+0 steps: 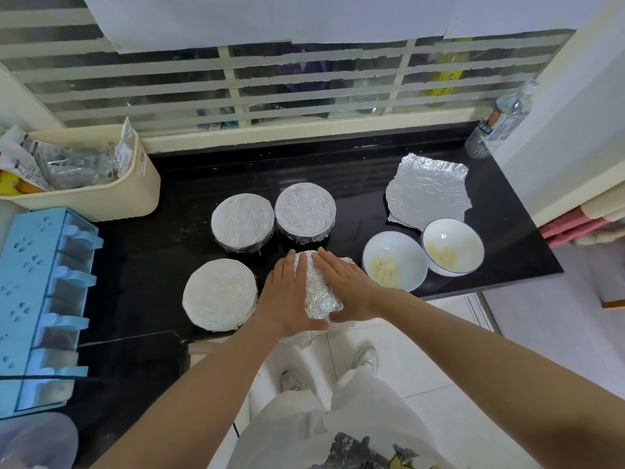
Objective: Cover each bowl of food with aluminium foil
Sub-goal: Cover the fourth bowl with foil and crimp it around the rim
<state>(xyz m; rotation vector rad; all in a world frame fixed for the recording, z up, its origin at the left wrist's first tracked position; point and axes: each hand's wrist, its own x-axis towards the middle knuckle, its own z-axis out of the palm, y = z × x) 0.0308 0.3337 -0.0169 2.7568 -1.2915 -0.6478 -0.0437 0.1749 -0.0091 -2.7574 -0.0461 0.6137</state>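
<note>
While three wrapped bowls point(242, 223) sit to my left, I press left hand point(287, 296) and right hand point(345, 289) flat, fingers straight, on the foil sheet point(318, 286) over a hidden bowl at the counter point(338, 170) front edge, moulding it round the rim

Three foil-covered bowls sit on the black bench point(189, 184): rear-left bowl point(242, 222), rear-right bowl point(305, 212) just beside it, front-left bowl point(220, 294) at the near edge. Foil is drawn tight over each rim. A crinkled foil sheet point(318, 289) is draped loosely at the near edge and pressed by the flat left hand point(287, 292) and right hand point(348, 289); what lies under it is hidden. Two white bowls are uncovered, near bowl point(394, 260) and far bowl point(452, 247), side by side with pale food pieces inside. A spare foil sheet point(427, 191) is laid flat behind them, edges curled.
</note>
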